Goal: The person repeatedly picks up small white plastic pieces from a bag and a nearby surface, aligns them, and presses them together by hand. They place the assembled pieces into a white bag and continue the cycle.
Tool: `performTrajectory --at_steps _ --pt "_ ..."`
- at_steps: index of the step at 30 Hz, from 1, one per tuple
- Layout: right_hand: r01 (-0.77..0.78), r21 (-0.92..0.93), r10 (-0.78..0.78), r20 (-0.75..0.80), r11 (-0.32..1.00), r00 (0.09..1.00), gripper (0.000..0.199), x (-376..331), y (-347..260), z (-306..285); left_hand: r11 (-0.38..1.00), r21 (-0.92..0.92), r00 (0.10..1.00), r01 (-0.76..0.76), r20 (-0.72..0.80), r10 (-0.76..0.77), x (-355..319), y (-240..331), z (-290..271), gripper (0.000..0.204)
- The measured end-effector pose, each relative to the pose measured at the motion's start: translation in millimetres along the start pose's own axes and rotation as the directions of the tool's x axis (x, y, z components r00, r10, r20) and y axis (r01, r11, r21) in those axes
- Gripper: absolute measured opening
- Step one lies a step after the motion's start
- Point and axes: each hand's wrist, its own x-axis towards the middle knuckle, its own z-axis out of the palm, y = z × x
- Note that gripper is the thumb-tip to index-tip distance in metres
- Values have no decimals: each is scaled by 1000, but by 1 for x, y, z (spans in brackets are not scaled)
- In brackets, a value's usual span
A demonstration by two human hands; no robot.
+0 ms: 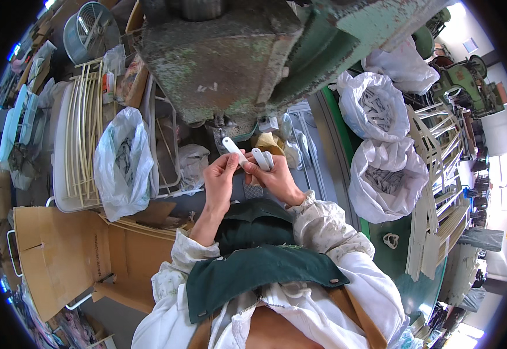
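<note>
My left hand pinches a flat white strip with a rounded end and a small hole near its tip. Close against it, my right hand is closed on a few more white strips of the same shape, fanned out between the fingers. Both hands meet in front of my dark green apron. Just beyond them stands a worn green press, its lower tool a little past the strip in my left hand. The lower ends of the strips are hidden by my fingers.
White bags of grey strips stand at the left and right. An open cardboard box sits at the lower left. Long pale strips lie in a plastic tub; more pale slats are stacked far right. A fan stands upper left.
</note>
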Motion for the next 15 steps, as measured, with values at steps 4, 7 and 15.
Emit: performTrajectory --at_steps 4,7,15 --pt "-26 -125 13 -101 992 995 25 36 -7 -17 995 70 998 -69 -4 69 18 12 -15 33" --pt "148 -652 -283 -106 743 953 18 97 31 -43 995 87 999 -40 4 39 24 9 -17 32" --pt "153 -950 -420 26 272 907 16 229 153 -63 995 -43 994 90 -59 -93 27 -13 -19 29"
